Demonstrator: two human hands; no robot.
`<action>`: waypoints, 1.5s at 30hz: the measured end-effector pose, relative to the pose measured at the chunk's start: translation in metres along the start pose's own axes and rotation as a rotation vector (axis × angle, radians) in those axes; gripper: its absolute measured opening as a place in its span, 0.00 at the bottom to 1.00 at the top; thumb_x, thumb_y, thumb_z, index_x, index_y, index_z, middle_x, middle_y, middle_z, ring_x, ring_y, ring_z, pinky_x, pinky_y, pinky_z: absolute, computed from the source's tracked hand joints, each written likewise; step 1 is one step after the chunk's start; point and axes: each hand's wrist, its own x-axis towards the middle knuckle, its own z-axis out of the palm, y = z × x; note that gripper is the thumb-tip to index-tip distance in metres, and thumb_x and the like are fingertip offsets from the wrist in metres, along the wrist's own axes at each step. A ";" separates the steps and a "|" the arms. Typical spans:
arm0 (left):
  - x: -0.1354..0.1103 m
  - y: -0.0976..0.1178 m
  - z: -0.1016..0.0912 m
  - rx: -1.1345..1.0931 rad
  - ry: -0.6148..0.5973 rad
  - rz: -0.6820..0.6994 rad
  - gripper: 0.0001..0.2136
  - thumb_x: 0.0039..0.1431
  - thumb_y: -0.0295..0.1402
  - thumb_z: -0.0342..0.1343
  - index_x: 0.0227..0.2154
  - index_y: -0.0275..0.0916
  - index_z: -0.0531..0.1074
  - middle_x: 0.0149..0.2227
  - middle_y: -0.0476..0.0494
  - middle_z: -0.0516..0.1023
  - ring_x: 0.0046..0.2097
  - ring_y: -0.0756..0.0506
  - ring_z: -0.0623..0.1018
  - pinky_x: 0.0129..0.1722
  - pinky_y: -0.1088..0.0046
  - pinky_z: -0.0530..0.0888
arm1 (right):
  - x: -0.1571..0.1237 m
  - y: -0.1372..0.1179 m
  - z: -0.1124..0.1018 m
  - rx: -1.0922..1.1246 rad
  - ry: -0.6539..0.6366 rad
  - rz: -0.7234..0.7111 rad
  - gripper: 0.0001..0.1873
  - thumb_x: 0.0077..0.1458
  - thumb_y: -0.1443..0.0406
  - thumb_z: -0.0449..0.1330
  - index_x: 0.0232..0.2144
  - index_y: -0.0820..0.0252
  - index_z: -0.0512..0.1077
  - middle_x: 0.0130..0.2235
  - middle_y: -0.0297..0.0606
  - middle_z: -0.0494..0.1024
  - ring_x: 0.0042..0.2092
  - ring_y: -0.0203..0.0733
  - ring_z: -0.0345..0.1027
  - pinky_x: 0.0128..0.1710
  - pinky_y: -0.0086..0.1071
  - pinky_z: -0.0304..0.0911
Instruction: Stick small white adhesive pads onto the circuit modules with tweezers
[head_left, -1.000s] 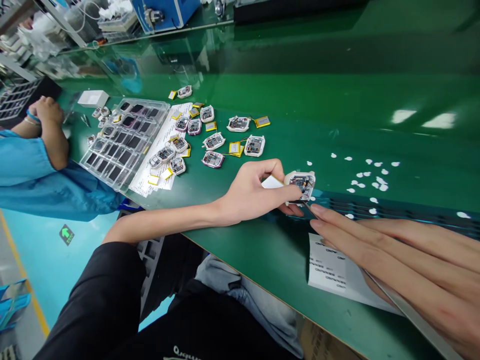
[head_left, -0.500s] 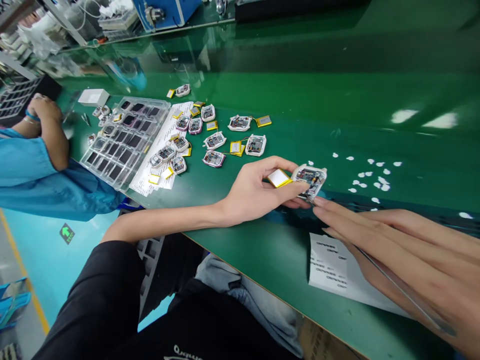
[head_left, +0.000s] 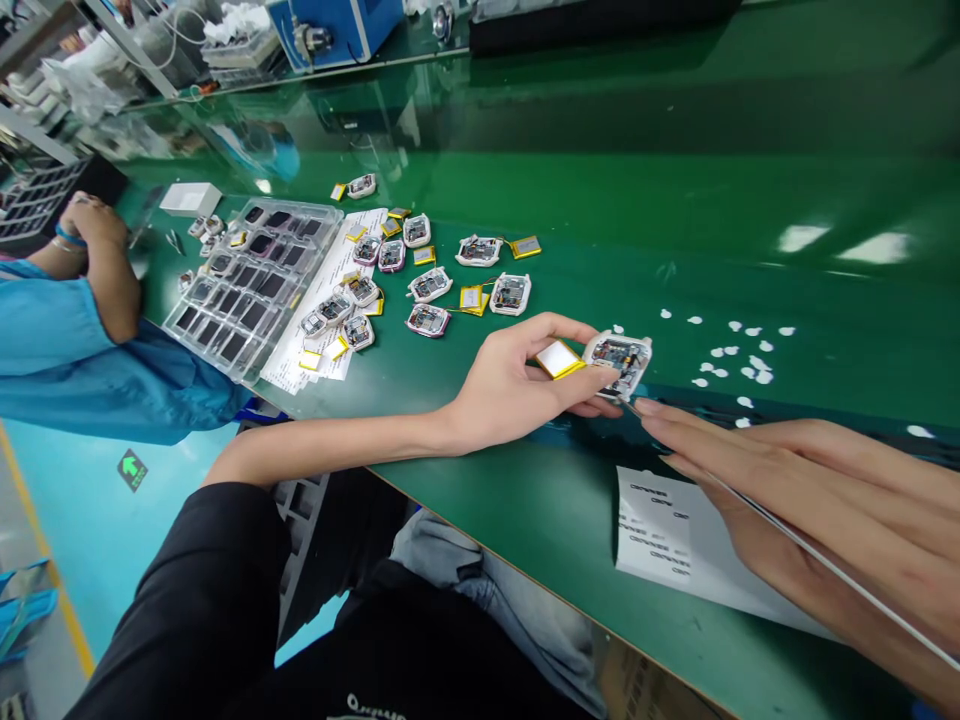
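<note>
My left hand (head_left: 517,385) is closed on an opened smartwatch case (head_left: 621,362) with a white rim and a bare circuit board inside. A silver battery with yellow edges (head_left: 559,358) hangs on its wires beside my left thumb. My right hand (head_left: 780,490) pinches thin metal tweezers (head_left: 847,577), whose shank runs back beneath the fingers. The tip is at the lower edge of the case; whether it touches is too small to tell. Under my right hand lies a white printed sheet (head_left: 652,530).
Several open watch cases (head_left: 511,293) with batteries lie left of centre. Beyond them is a clear compartment tray (head_left: 251,270) of dark screens. Small white pieces (head_left: 757,375) are scattered at right. A co-worker's blue sleeve (head_left: 90,350) rests at the left table edge.
My right hand has shifted slightly right, away from the case, and more of the tweezers' shank shows. My left hand keeps the watch case almost still.
</note>
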 end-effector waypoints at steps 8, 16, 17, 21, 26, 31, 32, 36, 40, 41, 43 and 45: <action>0.009 0.002 -0.008 0.061 -0.006 -0.054 0.19 0.50 0.31 0.74 0.41 0.36 0.72 0.28 0.54 0.80 0.32 0.48 0.86 0.39 0.72 0.84 | 0.006 0.001 -0.003 -0.049 0.047 -0.105 0.30 0.72 0.65 0.49 0.73 0.48 0.59 0.55 0.30 0.83 0.51 0.38 0.80 0.61 0.34 0.70; 0.017 -0.004 -0.012 0.318 0.049 0.114 0.17 0.61 0.27 0.62 0.52 0.37 0.72 0.45 0.44 0.83 0.36 0.49 0.86 0.35 0.78 0.82 | 0.007 0.000 -0.008 -0.049 0.050 -0.130 0.28 0.75 0.61 0.45 0.73 0.50 0.59 0.56 0.30 0.83 0.52 0.39 0.79 0.65 0.34 0.66; 0.017 -0.004 -0.012 0.326 0.048 0.098 0.18 0.61 0.26 0.61 0.54 0.36 0.71 0.48 0.41 0.82 0.37 0.49 0.86 0.36 0.78 0.82 | 0.008 0.000 -0.009 -0.052 0.060 -0.133 0.28 0.75 0.60 0.46 0.73 0.50 0.59 0.55 0.30 0.83 0.52 0.39 0.79 0.64 0.34 0.67; 0.013 0.000 -0.013 0.602 0.074 0.257 0.17 0.63 0.29 0.58 0.55 0.34 0.72 0.55 0.35 0.79 0.33 0.53 0.82 0.37 0.74 0.81 | 0.015 -0.002 -0.012 -0.081 0.107 -0.123 0.29 0.74 0.59 0.48 0.73 0.48 0.58 0.50 0.29 0.85 0.48 0.40 0.81 0.53 0.34 0.74; 0.008 0.007 -0.018 1.147 0.024 0.573 0.11 0.68 0.34 0.52 0.34 0.37 0.77 0.37 0.41 0.82 0.37 0.45 0.77 0.44 0.64 0.78 | 0.019 -0.005 -0.014 -0.105 0.113 -0.160 0.29 0.73 0.62 0.49 0.73 0.52 0.60 0.53 0.30 0.84 0.49 0.40 0.80 0.55 0.35 0.74; 0.012 0.003 -0.023 1.356 -0.175 0.633 0.16 0.71 0.31 0.48 0.54 0.35 0.77 0.59 0.33 0.81 0.61 0.38 0.77 0.60 0.56 0.76 | 0.016 -0.013 -0.015 -0.086 0.075 -0.084 0.32 0.72 0.62 0.49 0.75 0.48 0.56 0.56 0.32 0.83 0.51 0.44 0.80 0.56 0.42 0.74; 0.013 0.003 -0.024 1.399 -0.191 0.657 0.19 0.71 0.30 0.48 0.59 0.34 0.74 0.67 0.31 0.74 0.68 0.37 0.72 0.63 0.54 0.74 | 0.016 -0.015 -0.015 -0.066 0.065 -0.053 0.32 0.72 0.61 0.48 0.75 0.47 0.54 0.56 0.32 0.83 0.51 0.45 0.80 0.55 0.43 0.74; 0.015 0.015 -0.026 1.574 -0.142 0.620 0.21 0.72 0.31 0.45 0.62 0.33 0.72 0.75 0.29 0.63 0.74 0.33 0.65 0.66 0.48 0.71 | 0.016 -0.020 -0.017 -0.026 0.046 -0.036 0.32 0.73 0.59 0.46 0.76 0.45 0.51 0.57 0.33 0.83 0.52 0.46 0.79 0.55 0.44 0.73; 0.021 0.038 -0.034 1.679 0.092 0.483 0.27 0.66 0.27 0.48 0.67 0.25 0.66 0.72 0.25 0.66 0.74 0.32 0.64 0.71 0.50 0.66 | 0.016 -0.021 -0.019 -0.024 0.027 -0.012 0.32 0.73 0.61 0.47 0.76 0.45 0.52 0.58 0.32 0.82 0.54 0.45 0.78 0.58 0.42 0.70; 0.023 0.043 -0.038 1.703 0.109 0.441 0.29 0.64 0.27 0.50 0.68 0.23 0.65 0.72 0.24 0.66 0.74 0.31 0.63 0.71 0.49 0.65 | 0.016 -0.021 -0.019 -0.028 0.026 -0.015 0.32 0.73 0.62 0.46 0.76 0.46 0.52 0.58 0.31 0.82 0.55 0.45 0.78 0.59 0.42 0.70; 0.027 0.049 -0.046 1.752 0.092 0.361 0.29 0.60 0.28 0.52 0.64 0.23 0.69 0.73 0.22 0.64 0.75 0.28 0.61 0.70 0.47 0.65 | 0.015 -0.021 -0.019 -0.041 0.029 -0.040 0.31 0.73 0.62 0.46 0.75 0.48 0.54 0.59 0.32 0.81 0.56 0.46 0.77 0.60 0.43 0.69; 0.029 0.051 -0.053 1.784 0.064 0.315 0.24 0.60 0.28 0.51 0.58 0.25 0.74 0.72 0.22 0.64 0.75 0.26 0.60 0.69 0.45 0.65 | 0.014 -0.019 -0.018 -0.063 0.033 -0.065 0.31 0.73 0.63 0.46 0.75 0.50 0.54 0.60 0.32 0.81 0.55 0.45 0.77 0.60 0.44 0.70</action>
